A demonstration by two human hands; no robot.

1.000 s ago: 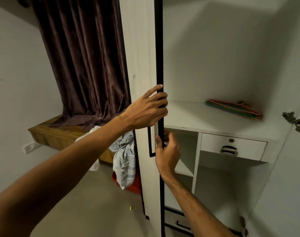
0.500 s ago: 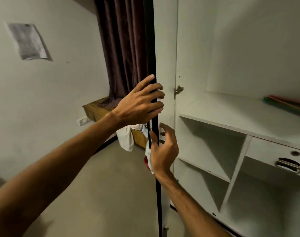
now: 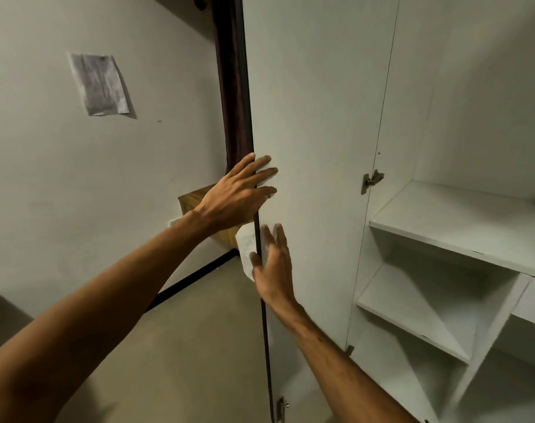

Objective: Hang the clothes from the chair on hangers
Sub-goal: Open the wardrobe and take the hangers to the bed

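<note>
Fingers (image 3: 261,171) of the left grip (image 3: 235,198) and right grip (image 3: 274,267) are lying wide and flat at the wardrobe door (image 3: 315,117) edge, risking a pinch if it is swinging back

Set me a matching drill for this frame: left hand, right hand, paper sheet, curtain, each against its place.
1 left hand
2 right hand
3 paper sheet
4 curtain

A on the wall
B behind the wardrobe door
C higher at the door's edge, fingers straight
D lower at the door's edge, fingers straight

Pairs: 1-C, 2-D, 3-A, 4-B
</note>
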